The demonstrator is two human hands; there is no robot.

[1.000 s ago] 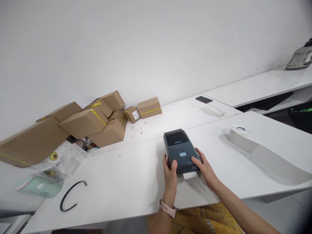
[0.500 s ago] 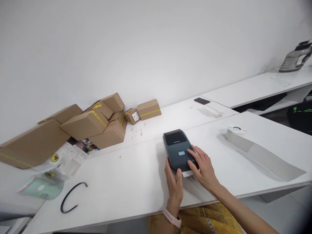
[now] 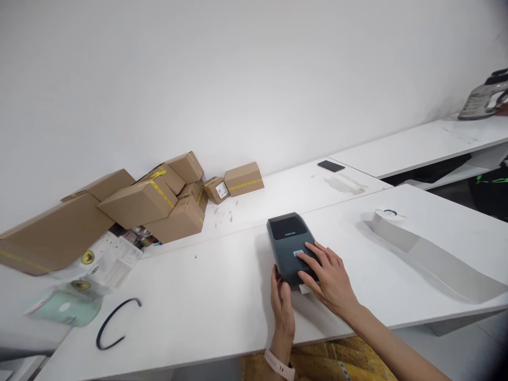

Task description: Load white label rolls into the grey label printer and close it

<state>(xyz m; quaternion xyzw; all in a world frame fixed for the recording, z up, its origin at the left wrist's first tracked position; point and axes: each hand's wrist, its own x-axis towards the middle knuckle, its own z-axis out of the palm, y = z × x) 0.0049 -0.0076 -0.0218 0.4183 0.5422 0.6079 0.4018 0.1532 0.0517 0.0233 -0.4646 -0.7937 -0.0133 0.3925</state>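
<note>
A dark teal label printer (image 3: 291, 246) rests on the white table in front of me. It has a black window at its far end and a light blue button (image 3: 298, 254). My left hand (image 3: 282, 307) holds its near left corner, fingers along the side and thumb at the front edge. Spread over the top from the right is my right hand (image 3: 327, 272), with one fingertip at the button. A bit of white label paper (image 3: 305, 289) pokes out at the near end, partly behind the right hand.
A partly unrolled white paper roll (image 3: 420, 254) lies on the right. Cardboard boxes (image 3: 138, 203) are heaped at the left back, near a black headband-like loop (image 3: 105, 325) and a mint green pouch (image 3: 73, 307). A phone (image 3: 330, 166) and a large jug (image 3: 478, 100) sit farther back.
My right hand has shifted inward over the printer, bringing a fingertip onto the blue button. Less of the white paper shows at the near end. My left hand stays at the corner.
</note>
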